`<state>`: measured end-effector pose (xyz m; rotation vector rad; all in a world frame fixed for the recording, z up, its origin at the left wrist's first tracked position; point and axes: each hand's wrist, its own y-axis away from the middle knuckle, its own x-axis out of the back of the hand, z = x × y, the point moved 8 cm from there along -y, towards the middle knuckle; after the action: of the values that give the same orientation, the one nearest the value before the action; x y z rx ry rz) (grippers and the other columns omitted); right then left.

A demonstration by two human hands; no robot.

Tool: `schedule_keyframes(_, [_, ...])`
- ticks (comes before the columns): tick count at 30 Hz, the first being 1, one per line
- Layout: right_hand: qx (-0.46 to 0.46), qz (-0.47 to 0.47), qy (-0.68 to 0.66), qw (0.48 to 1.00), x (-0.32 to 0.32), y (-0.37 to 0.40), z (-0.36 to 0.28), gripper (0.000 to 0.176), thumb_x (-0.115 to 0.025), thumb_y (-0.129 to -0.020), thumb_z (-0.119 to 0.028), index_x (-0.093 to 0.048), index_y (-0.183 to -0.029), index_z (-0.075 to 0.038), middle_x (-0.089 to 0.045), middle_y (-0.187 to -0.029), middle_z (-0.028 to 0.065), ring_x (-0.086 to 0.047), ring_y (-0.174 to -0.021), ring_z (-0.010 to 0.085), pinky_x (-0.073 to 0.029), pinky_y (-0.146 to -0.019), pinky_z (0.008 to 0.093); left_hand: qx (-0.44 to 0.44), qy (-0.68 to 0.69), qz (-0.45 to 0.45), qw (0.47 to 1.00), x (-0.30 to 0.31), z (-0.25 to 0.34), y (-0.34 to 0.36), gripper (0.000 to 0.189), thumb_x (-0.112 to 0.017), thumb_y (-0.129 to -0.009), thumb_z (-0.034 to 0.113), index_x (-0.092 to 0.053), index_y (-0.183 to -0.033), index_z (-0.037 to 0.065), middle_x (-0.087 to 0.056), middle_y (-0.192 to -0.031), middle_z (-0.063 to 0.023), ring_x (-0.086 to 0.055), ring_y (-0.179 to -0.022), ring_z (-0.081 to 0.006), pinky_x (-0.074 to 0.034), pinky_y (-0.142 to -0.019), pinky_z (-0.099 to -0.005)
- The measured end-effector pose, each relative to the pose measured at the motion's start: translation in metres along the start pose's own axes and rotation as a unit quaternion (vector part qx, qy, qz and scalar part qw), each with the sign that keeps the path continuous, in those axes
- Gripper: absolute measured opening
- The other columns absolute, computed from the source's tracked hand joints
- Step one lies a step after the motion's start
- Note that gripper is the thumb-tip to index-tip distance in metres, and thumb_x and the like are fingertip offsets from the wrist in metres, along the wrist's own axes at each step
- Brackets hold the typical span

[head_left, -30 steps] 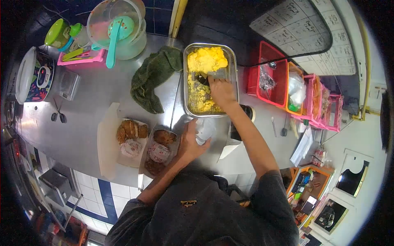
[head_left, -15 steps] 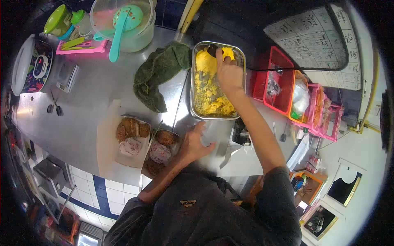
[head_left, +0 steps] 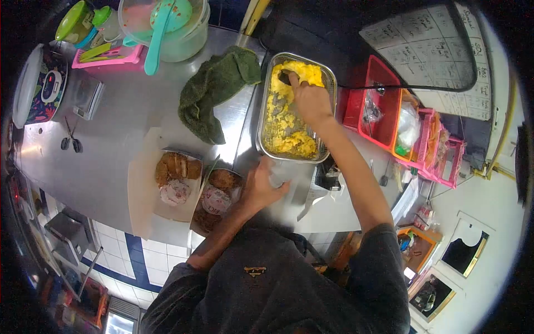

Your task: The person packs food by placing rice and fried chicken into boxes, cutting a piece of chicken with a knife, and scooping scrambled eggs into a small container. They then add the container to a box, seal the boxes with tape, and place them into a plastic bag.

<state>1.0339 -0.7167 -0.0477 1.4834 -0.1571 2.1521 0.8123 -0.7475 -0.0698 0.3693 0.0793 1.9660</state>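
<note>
My right hand (head_left: 311, 103) reaches into a wire-mesh metal tray (head_left: 260, 119) and grips a dark, rounded utensil (head_left: 285, 77), its handle hidden under the fingers. The utensil touches scrambled egg (head_left: 305, 72) heaped at the tray's far end; more egg lies scattered toward the near end. My left hand (head_left: 263, 186) is open, thumb and fingers apart, just off the tray's near left corner. Beside it stands a food box (head_left: 201, 221) holding browned breaded pieces and a round paper-wrapped item (head_left: 216, 199). A second, similar box (head_left: 177, 210) sits to its left.
Left of the tray lies a dark green cloth (head_left: 208, 97). A tub (head_left: 183, 47) with a turquoise spoon (head_left: 157, 47) stands at the back. Scissors (head_left: 71, 143) and a small scale (head_left: 89, 101) are farther left. Red and orange bins (head_left: 384, 69) line the right side.
My right hand has moved the dark utensil a little toward the near side of the tray, and egg now shows heaped beyond it. My left hand stays open near the tray, fingers slightly shifted.
</note>
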Motion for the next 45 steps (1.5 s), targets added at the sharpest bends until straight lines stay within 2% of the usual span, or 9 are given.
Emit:
schedule_keyframes(9, [0.040,0.023,-0.042,0.998,0.003,0.015,-0.006,0.048,-0.052,-0.088,-0.013,-0.050,-0.135,-0.008,-0.069,-0.074,0.0083,-0.069,-0.063,0.0233,-0.053,-0.053,0.0363,0.052,-0.035,0.030,0.998,0.008,0.004,-0.007,0.050,-0.083,-0.068,0.028,-0.057,-0.100,0.000,-0.065,-0.073,-0.0143,-0.066,-0.066,-0.0287,-0.053,-0.062,-0.0420])
schedule_keyframes(18, [-0.053,-0.055,-0.184,0.980,0.001,0.019,-0.006,0.042,-0.053,-0.094,-0.022,-0.050,-0.131,-0.005,-0.071,-0.083,0.0183,-0.070,-0.071,0.0354,-0.055,-0.064,0.0471,0.035,-0.025,0.035,0.998,0.000,0.005,-0.013,0.049,-0.081,-0.071,0.026,-0.059,-0.107,-0.001,-0.070,-0.085,-0.0162,-0.071,-0.076,-0.0288,-0.055,-0.068,-0.0391])
schedule_keyframes(23, [-0.139,-0.145,-0.346,0.917,0.006,0.031,-0.004,0.041,-0.048,-0.096,-0.029,-0.053,-0.126,-0.001,-0.066,-0.102,0.0293,-0.064,-0.100,0.0425,-0.049,-0.087,0.0510,0.008,-0.021,0.027,0.999,-0.010,0.003,-0.014,0.050,-0.081,-0.071,0.025,-0.059,-0.108,0.000,-0.070,-0.083,-0.0137,-0.069,-0.071,-0.0261,-0.054,-0.066,-0.0376])
schedule_keyframes(27, [-0.103,-0.105,-0.476,0.867,-0.031,0.034,-0.009,0.042,-0.047,-0.095,-0.030,-0.058,-0.121,0.001,-0.063,-0.114,0.0279,-0.059,-0.108,0.0471,-0.045,-0.093,0.0488,-0.029,-0.022,0.020,0.999,-0.016,0.005,-0.016,0.054,-0.082,-0.070,0.028,-0.059,-0.111,0.001,-0.069,-0.080,-0.0125,-0.065,-0.064,-0.0246,-0.053,-0.063,-0.0363])
schedule_keyframes(31, [-0.125,-0.083,-0.554,0.819,-0.049,0.042,-0.007,0.041,-0.050,-0.094,-0.026,-0.058,-0.122,0.003,-0.065,-0.107,0.0259,-0.061,-0.103,0.0439,-0.046,-0.093,0.0453,-0.023,-0.045,0.009,0.999,-0.021,0.004,-0.015,0.060,-0.083,-0.070,0.029,-0.057,-0.116,0.002,-0.069,-0.080,-0.0123,-0.065,-0.063,-0.0251,-0.053,-0.062,-0.0368])
schedule_keyframes(34, [-0.030,-0.033,-0.569,0.821,-0.064,0.043,-0.012,0.041,-0.052,-0.095,-0.024,-0.055,-0.126,0.003,-0.066,-0.091,0.0168,-0.065,-0.082,0.0288,-0.052,-0.074,0.0360,-0.032,-0.044,-0.008,0.998,-0.017,0.008,-0.013,0.065,-0.083,-0.069,0.030,-0.055,-0.120,0.002,-0.069,-0.084,-0.0125,-0.065,-0.065,-0.0250,-0.053,-0.062,-0.0373])
schedule_keyframes(37, [-0.150,-0.162,-0.739,0.637,-0.060,0.068,-0.009,0.040,-0.053,-0.098,-0.023,-0.051,-0.132,-0.001,-0.057,-0.075,0.0034,-0.052,-0.061,0.0109,-0.041,-0.050,0.0239,-0.046,-0.068,-0.006,0.997,0.001,0.015,-0.002,0.062,-0.081,-0.070,0.033,-0.055,-0.114,-0.002,-0.068,-0.089,-0.0158,-0.067,-0.070,-0.0285,-0.054,-0.066,-0.0400])
schedule_keyframes(39, [-0.274,-0.199,-0.834,0.436,-0.061,0.090,-0.007,0.041,-0.054,-0.100,-0.028,-0.048,-0.134,-0.007,-0.044,-0.069,-0.0059,-0.036,-0.053,0.0021,-0.023,-0.042,0.0198,-0.030,-0.060,-0.014,0.998,0.011,0.011,0.005,0.068,-0.082,-0.070,0.033,-0.053,-0.120,-0.002,-0.067,-0.092,-0.0147,-0.065,-0.068,-0.0260,-0.053,-0.064,-0.0386])
schedule_keyframes(45, [-0.312,-0.140,-0.836,0.429,-0.037,0.126,0.022,0.040,-0.056,-0.098,-0.034,-0.050,-0.129,-0.008,-0.040,-0.066,-0.0071,-0.032,-0.052,0.0028,-0.021,-0.044,0.0208,-0.095,-0.058,0.081,0.990,0.037,0.036,-0.001,0.076,-0.084,-0.068,0.023,-0.048,-0.132,0.002,-0.067,-0.104,-0.0084,-0.062,-0.072,-0.0186,-0.050,-0.063,-0.0309])
